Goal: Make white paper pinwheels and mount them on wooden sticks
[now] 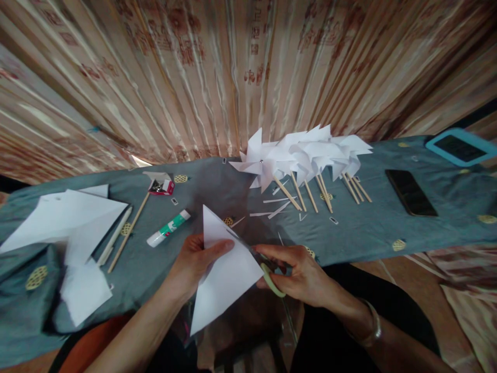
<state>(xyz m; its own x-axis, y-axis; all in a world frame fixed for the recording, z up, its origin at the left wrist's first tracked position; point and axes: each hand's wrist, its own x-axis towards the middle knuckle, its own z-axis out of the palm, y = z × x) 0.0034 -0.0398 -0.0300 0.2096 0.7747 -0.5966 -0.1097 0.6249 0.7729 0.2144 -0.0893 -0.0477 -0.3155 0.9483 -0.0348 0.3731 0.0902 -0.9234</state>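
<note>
My left hand [198, 261] pinches a folded white sheet of paper [223, 287], thumb on top, just off the table's front edge. The paper is a triangle with one corner pointing up. In my right hand [306, 272] is a pair of scissors [272, 282] with pale green handles, my fingers in the loops. Their blades lie along the paper's right edge, partly hidden by the sheet. Several thin paper strips [277, 210] lie on the cloth beyond my hands. Behind them rests a row of white paper pinwheels [303, 153] on wooden sticks.
A glue stick [169, 228], a small red box [162, 185] of metal bits, a wooden stick [128, 233] and white paper sheets [93, 212] lie on the left. Rightward are a dark phone [411, 191] and a blue-framed tablet [460, 146]. A curtain [233, 67] hangs behind the table.
</note>
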